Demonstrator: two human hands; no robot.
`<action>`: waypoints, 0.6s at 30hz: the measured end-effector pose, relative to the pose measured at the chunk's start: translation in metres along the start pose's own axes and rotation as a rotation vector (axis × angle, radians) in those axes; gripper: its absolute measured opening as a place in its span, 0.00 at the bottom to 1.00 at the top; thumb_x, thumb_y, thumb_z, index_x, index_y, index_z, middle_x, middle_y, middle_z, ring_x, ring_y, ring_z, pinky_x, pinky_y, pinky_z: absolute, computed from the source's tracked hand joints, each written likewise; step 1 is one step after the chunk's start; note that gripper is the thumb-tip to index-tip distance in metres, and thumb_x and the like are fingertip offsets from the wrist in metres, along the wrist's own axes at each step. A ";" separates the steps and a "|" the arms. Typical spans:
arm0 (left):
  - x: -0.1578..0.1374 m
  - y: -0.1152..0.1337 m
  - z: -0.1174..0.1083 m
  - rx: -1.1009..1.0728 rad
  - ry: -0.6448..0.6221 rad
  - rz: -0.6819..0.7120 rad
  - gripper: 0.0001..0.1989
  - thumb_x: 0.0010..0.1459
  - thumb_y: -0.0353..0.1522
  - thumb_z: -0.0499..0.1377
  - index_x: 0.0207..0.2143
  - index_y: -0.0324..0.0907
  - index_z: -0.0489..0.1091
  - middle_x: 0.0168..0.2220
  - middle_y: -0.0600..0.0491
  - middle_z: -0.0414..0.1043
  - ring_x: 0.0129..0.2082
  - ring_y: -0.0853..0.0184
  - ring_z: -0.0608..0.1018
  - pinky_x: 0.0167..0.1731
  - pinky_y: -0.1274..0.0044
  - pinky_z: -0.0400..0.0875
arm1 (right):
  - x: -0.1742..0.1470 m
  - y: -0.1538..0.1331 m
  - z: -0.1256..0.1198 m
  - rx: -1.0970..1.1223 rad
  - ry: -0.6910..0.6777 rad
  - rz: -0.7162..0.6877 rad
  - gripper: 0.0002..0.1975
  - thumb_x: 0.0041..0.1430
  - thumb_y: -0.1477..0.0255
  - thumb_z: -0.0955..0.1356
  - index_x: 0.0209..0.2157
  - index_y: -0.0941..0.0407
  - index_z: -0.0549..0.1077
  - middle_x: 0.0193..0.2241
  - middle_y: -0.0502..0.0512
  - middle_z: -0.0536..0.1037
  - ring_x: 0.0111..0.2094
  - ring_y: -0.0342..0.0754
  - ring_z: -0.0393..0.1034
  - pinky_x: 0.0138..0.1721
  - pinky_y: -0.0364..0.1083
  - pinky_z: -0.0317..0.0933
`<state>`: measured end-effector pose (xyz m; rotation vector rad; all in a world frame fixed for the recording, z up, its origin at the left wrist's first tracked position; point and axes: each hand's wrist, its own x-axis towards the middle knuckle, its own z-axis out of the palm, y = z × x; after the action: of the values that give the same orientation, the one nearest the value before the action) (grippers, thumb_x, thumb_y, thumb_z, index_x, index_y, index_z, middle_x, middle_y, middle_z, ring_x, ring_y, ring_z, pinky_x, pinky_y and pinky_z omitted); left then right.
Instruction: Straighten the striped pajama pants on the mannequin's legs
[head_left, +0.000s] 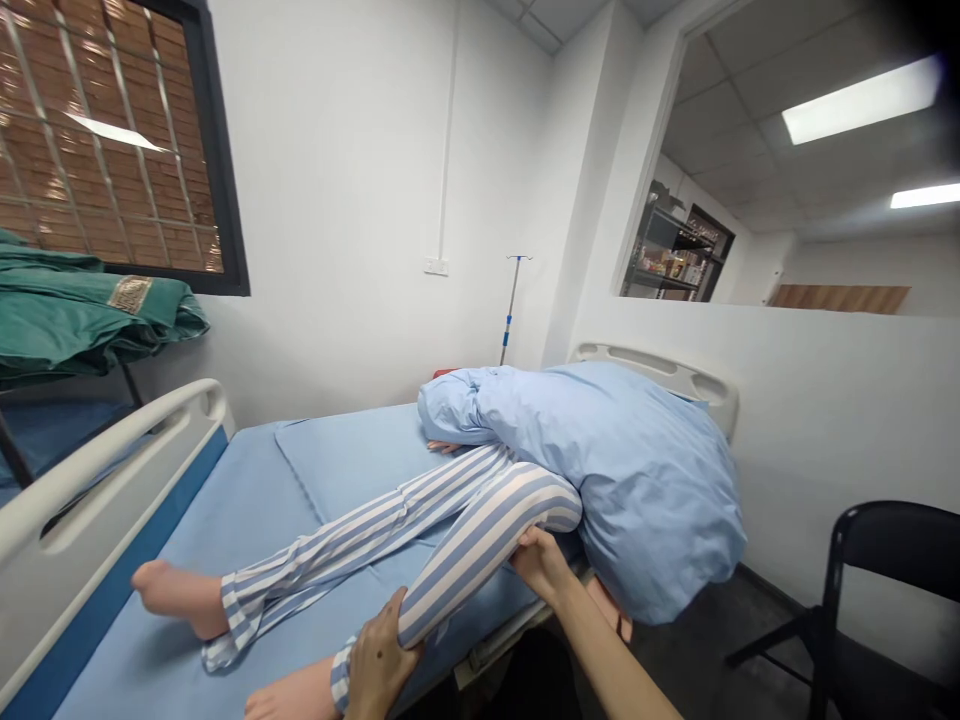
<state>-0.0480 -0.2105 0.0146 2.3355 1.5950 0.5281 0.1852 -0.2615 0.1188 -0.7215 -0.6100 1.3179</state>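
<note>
Head view: fingers [532,540] on trousers [480,530]

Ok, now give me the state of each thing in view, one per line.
Near leg: in striped cloth, hands on it
Left grip: closed on its lower part
Right grip: closed on it, nearer the quilt
Far leg: stretched along the bed
Far foot: bare
Quilt: rumpled, overhanging
IV pole: upright
Chair: unfolded
Ceiling light: lit

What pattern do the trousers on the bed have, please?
The trousers have blue and white stripes, seen best in the head view.
</note>
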 end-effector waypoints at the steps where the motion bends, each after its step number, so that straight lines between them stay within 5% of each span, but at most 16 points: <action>1: -0.001 -0.006 -0.005 0.025 -0.015 0.002 0.30 0.42 0.33 0.48 0.52 0.42 0.53 0.47 0.52 0.63 0.44 0.60 0.67 0.38 0.74 0.61 | -0.001 0.004 0.000 0.017 0.006 0.012 0.12 0.34 0.79 0.59 0.23 0.57 0.69 0.25 0.48 0.72 0.29 0.44 0.62 0.34 0.44 0.54; 11: -0.036 -0.104 -0.055 0.245 -0.177 -0.032 0.31 0.41 0.31 0.46 0.52 0.47 0.52 0.50 0.55 0.61 0.43 0.60 0.67 0.38 0.73 0.61 | 0.002 0.103 -0.001 0.184 0.077 0.166 0.11 0.34 0.81 0.59 0.22 0.57 0.68 0.23 0.48 0.71 0.25 0.42 0.61 0.32 0.45 0.55; 18: -0.039 -0.123 -0.074 0.420 -0.306 -0.011 0.33 0.38 0.28 0.47 0.52 0.45 0.53 0.47 0.52 0.63 0.40 0.59 0.68 0.38 0.71 0.60 | 0.010 0.170 -0.021 0.264 0.134 0.245 0.10 0.29 0.83 0.58 0.16 0.57 0.65 0.19 0.47 0.69 0.24 0.42 0.62 0.31 0.44 0.57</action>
<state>-0.1966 -0.2011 0.0248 2.5347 1.6908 -0.1851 0.0947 -0.2374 -0.0250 -0.6743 -0.2373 1.5273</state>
